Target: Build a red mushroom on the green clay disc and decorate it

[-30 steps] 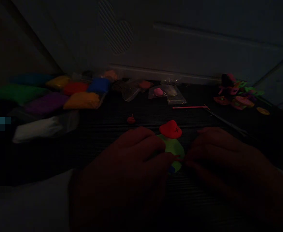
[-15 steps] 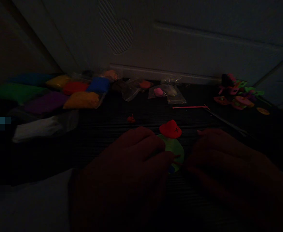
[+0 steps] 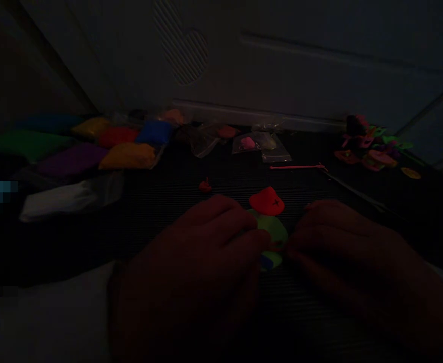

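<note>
A flat green clay figure point(image 3: 276, 227) lies on the dark ridged surface between my hands. A red clay hat point(image 3: 267, 200) with a small dark cross tops it, and a blue clay patch point(image 3: 267, 260) shows at its lower end. My left hand point(image 3: 210, 247) is closed, its fingertips on the figure's left side, hiding part of it. On the other side my right hand point(image 3: 342, 252) has its fingers pinched together at the green edge. A thin reddish strip crosses the green between the fingertips. What the right fingers hold is too dark to make out.
Bags of coloured clay point(image 3: 128, 156) are piled at the back left. Small clear bags point(image 3: 276, 147) with clay lumps lie behind. Beyond my right hand are a pink stick tool point(image 3: 297, 167) and a long thin tool point(image 3: 353, 190). Finished-looking clay shapes point(image 3: 380, 159) cluster at the right. A reddish lump point(image 3: 205, 186) sits nearby.
My right hand has come slightly left, up to the figure's edge. The left fingertips have shifted a little, and more green shows around the blue patch.
</note>
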Motion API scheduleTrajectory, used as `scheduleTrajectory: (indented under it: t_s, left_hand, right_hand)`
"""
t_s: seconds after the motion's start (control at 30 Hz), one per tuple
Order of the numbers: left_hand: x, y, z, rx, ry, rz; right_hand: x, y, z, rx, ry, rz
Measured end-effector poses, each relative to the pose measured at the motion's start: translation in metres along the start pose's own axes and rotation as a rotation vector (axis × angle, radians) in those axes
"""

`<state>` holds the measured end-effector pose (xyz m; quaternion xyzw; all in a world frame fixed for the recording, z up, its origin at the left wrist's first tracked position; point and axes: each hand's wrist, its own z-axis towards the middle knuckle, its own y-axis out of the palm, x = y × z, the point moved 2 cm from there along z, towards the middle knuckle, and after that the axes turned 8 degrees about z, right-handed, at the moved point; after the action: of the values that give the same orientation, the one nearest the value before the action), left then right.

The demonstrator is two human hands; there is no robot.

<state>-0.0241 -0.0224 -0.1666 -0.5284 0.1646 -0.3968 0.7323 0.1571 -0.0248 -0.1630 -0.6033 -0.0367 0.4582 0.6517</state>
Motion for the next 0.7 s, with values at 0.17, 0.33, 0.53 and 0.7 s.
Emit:
scheduleTrajectory:
  t_s: [0.17,0.33,0.53,0.7]
  left_hand:
    - [0.0002,-0.0001,-0.0001,0.008,0.007,0.014]
    - [-0.0006,0.0007,-0.0003,-0.021,-0.007,0.030]
    - [-0.0006,0.0017,-0.0005,-0.021,0.011,0.034]
    - [-0.0008,0.0019,-0.0006,-0.016,0.004,0.038]
  right_hand:
    - [0.0005,-0.0002,-0.0006,-0.010,0.004,0.000]
    - [-0.0002,-0.0002,-0.0002,0.004,0.007,-0.013]
    - [-0.0016,0.0002,-0.0002,-0.010,-0.011,-0.012]
    - [-0.0028,-0.0013,-0.0019,0.027,-0.031,-0.018]
